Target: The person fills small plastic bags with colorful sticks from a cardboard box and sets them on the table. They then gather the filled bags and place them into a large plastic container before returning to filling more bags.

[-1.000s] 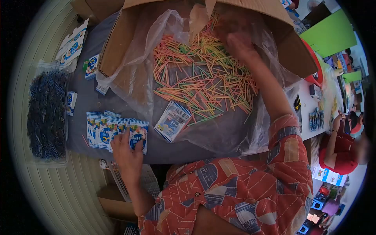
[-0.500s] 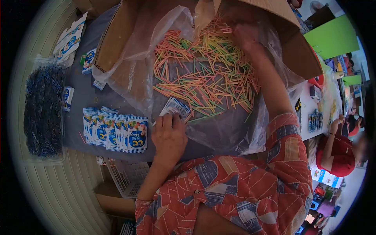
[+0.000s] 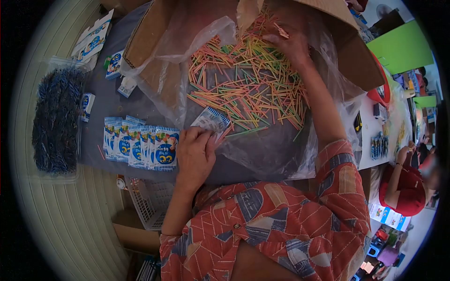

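Note:
My left hand [image 3: 194, 154] is closed on a small clear and blue packet [image 3: 211, 121] at the near edge of the plastic sheet. Up in the cardboard box, my right hand [image 3: 291, 46] pinches a few pink sticks [image 3: 281, 31]. Below and around it lies a wide spread of pink, yellow and green sticks [image 3: 253, 89] on clear plastic. To the left of my left hand, several blue and white packets [image 3: 164, 149] overlap in a row on the grey table.
The cardboard box [image 3: 361, 61] surrounds the far side. A clear tray [image 3: 56, 122] of dark blue strips stands at the left, near small boxes [image 3: 114, 64]. A white basket [image 3: 152, 201] sits below the table edge. A person in red [image 3: 404, 185] is at the right.
My right hand has lifted slightly, and the pink sticks in its fingers show more clearly. My left hand's fingers have bent further over the packet. The view has shifted a little.

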`<state>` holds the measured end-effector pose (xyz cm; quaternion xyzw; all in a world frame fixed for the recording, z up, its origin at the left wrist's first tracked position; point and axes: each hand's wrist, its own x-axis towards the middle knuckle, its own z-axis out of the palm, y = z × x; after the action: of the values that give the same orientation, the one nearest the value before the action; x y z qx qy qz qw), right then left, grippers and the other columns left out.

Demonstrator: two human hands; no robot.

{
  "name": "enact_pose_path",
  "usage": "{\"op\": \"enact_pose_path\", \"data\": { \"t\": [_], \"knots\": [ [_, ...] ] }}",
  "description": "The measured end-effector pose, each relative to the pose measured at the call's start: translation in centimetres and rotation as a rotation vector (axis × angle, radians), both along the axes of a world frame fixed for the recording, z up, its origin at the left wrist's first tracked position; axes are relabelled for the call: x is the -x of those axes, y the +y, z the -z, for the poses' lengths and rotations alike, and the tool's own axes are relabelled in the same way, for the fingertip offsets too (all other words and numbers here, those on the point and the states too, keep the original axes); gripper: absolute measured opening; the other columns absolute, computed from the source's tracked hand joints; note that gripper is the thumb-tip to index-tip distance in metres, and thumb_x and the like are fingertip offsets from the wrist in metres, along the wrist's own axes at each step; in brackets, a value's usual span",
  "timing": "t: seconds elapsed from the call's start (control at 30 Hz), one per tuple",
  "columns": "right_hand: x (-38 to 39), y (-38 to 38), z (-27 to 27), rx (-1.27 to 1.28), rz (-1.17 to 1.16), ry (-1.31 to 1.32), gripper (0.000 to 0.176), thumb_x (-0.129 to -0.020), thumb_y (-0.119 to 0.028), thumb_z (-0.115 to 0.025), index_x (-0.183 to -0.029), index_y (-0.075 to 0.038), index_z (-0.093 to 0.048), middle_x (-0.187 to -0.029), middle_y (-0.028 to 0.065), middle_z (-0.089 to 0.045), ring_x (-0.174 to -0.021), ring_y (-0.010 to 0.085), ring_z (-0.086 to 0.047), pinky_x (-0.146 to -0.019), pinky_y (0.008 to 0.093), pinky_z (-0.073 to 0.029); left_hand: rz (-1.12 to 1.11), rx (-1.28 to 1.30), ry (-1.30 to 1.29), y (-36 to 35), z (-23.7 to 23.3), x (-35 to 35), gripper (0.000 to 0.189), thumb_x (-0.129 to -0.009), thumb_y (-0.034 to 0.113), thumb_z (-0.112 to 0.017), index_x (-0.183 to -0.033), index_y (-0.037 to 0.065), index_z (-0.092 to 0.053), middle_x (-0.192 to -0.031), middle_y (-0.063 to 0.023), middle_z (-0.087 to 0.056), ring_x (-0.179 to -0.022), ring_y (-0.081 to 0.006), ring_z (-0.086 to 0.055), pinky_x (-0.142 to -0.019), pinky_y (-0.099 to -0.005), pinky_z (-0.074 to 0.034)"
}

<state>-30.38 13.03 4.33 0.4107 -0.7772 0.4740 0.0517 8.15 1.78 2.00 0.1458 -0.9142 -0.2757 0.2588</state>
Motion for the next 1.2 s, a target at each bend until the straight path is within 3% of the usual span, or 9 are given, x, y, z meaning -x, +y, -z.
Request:
{"op": "enact_pose_path", "data": {
  "t": [0.1, 0.17, 0.23, 0.4, 0.53, 0.67, 0.87, 1.0, 1.2],
  "knots": [
    [-1.4, -0.2, -1.6, -0.156, 0.146, 0.229, 0.039, -0.086, -0.038, -0.075, -0.106, -0.004, -0.070, -0.090, 0.0091, -0.072, -0.080, 0.0200, -0.066, -0.076, 0.0356, -0.051, 0.013, -0.084, 0.097, -0.8, 0.4, 0.2, 0.017, -0.073, 0.003, -0.071, -0.090, 0.002, -0.070, -0.092, -0.0102, -0.060, -0.088, -0.0313, -0.056, -0.075, -0.0418, -0.048],
    [-1.6, -0.6, -1.4, -0.206, 0.160, 0.263, 0.040, -0.088, -0.038, -0.073, -0.105, -0.002, -0.070, -0.092, 0.0075, -0.072, -0.080, 0.0196, -0.066, -0.075, 0.0360, -0.052, -0.015, 0.216, 0.173, -0.6, -1.0, 0.5, 0.016, -0.073, 0.002, -0.070, -0.089, 0.002, -0.070, -0.092, -0.0108, -0.060, -0.086, -0.0311, -0.057, -0.074, -0.0412, -0.048],
    [-1.4, -1.5, -0.6, 0.281, 0.100, -0.116, 0.043, -0.093, -0.043, -0.065, -0.101, 0.000, -0.070, -0.093, 0.0078, -0.071, -0.083, 0.0204, -0.066, -0.080, 0.0351, -0.051, -0.033, 0.235, 0.112, 0.0, 0.7, 0.2, 0.016, -0.072, 0.001, -0.069, -0.088, 0.002, -0.070, -0.092, -0.0107, -0.060, -0.086, -0.0306, -0.057, -0.073, -0.0411, -0.048],
    [-4.9, 1.0, -1.6, 0.316, -0.256, -0.680, 0.052, -0.103, -0.046, -0.043, -0.105, 0.001, -0.065, -0.091, 0.0135, -0.071, -0.096, 0.0264, -0.066, -0.092, 0.0387, -0.048, -0.048, 0.146, 0.070, -0.5, 0.4, -0.4, 0.012, -0.073, -0.001, -0.068, -0.085, 0.002, -0.070, -0.088, -0.0102, -0.060, -0.081, -0.0297, -0.058, -0.071, -0.0404, -0.048],
    [-10.4, 1.2, -1.8, 0.512, -0.592, -0.941, 0.057, -0.106, -0.047, -0.030, -0.108, 0.001, -0.061, -0.090, 0.0170, -0.070, -0.100, 0.0325, -0.066, -0.097, 0.0440, -0.047, 0.031, -0.274, 0.182, -2.1, 0.4, 0.7, 0.011, -0.076, -0.001, -0.073, -0.087, -0.001, -0.069, -0.082, -0.0098, -0.063, -0.073, -0.0227, -0.061, -0.066, -0.0327, -0.048],
    [-15.7, 0.6, -3.6, 0.498, -0.744, -0.881, 0.060, -0.106, -0.048, -0.025, -0.108, 0.000, -0.061, -0.094, 0.0190, -0.069, -0.114, 0.0357, -0.060, -0.103, 0.0467, -0.043, 0.117, -0.636, 0.298, -1.4, -0.4, 3.3, 0.014, -0.079, -0.002, -0.076, -0.091, -0.003, -0.070, -0.084, -0.0063, -0.067, -0.077, -0.0100, -0.061, -0.068, -0.0250, -0.048],
    [-18.8, -0.4, -4.1, 0.330, -0.643, -0.569, 0.062, -0.104, -0.053, -0.027, -0.108, -0.002, -0.062, -0.097, 0.0188, -0.069, -0.120, 0.0347, -0.054, -0.103, 0.0486, -0.042, 0.208, -1.106, 0.453, 0.7, 0.2, 5.1, 0.012, -0.082, -0.004, -0.075, -0.092, -0.005, -0.069, -0.087, -0.0038, -0.064, -0.073, -0.0084, -0.061, -0.060, -0.0213, -0.050],
    [-18.3, -0.2, -3.5, 0.209, -0.692, -0.427, 0.063, -0.103, -0.055, -0.028, -0.109, -0.003, -0.063, -0.098, 0.0180, -0.069, -0.120, 0.0347, -0.054, -0.102, 0.0489, -0.043, 0.241, -1.169, 0.457, 0.7, 0.2, 5.2, 0.012, -0.082, -0.003, -0.075, -0.092, -0.005, -0.069, -0.087, -0.0031, -0.063, -0.072, -0.0081, -0.061, -0.059, -0.0201, -0.050],
    [-17.5, 0.0, -5.4, 0.600, -0.830, -0.641, 0.063, -0.102, -0.057, -0.031, -0.110, -0.003, -0.063, -0.102, 0.0178, -0.069, -0.116, 0.0338, -0.056, -0.104, 0.0489, -0.040, 0.226, -1.118, 0.406, 0.7, 1.4, 5.3, 0.011, -0.083, -0.003, -0.075, -0.093, -0.004, -0.069, -0.089, -0.0032, -0.063, -0.072, -0.0073, -0.060, -0.059, -0.0204, -0.050]
  ]
}}
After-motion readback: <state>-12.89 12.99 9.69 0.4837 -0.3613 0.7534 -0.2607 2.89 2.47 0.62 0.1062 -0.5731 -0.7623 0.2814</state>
